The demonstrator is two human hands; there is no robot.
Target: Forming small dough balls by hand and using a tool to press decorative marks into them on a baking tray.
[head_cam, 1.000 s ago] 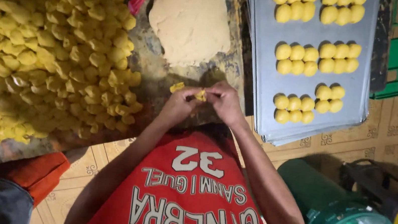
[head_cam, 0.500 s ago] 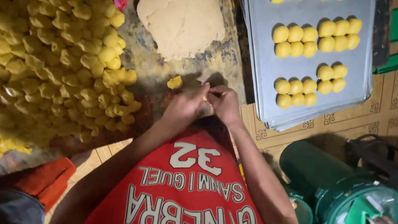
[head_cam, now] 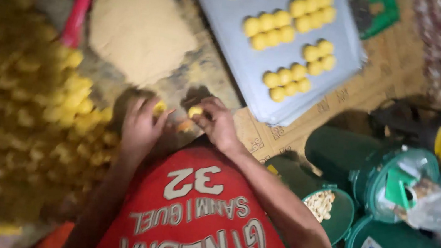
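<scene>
My right hand (head_cam: 217,122) pinches a small yellow dough piece (head_cam: 195,112) at its fingertips, just above my red shirt. My left hand (head_cam: 140,125) rests beside it, fingers curled next to another yellow dough piece (head_cam: 159,108). A big heap of yellow dough pieces (head_cam: 19,116) fills the left side, blurred. A flat tan mound of dough (head_cam: 137,27) lies on the dark board beyond my hands. A grey baking tray (head_cam: 239,59) at upper right carries rows of shaped yellow balls (head_cam: 288,76).
A red-handled tool (head_cam: 77,14) lies left of the tan mound. Green lidded containers (head_cam: 392,184) and a plastic bag (head_cam: 440,210) crowd the right. An open green tub (head_cam: 328,207) holds pale bits. Patterned floor (head_cam: 298,133) shows between tray and containers.
The view has swung so the tray and mound sit further left and higher. My hands have drawn slightly apart, the right one keeping a dough piece, the left now by the loose piece.
</scene>
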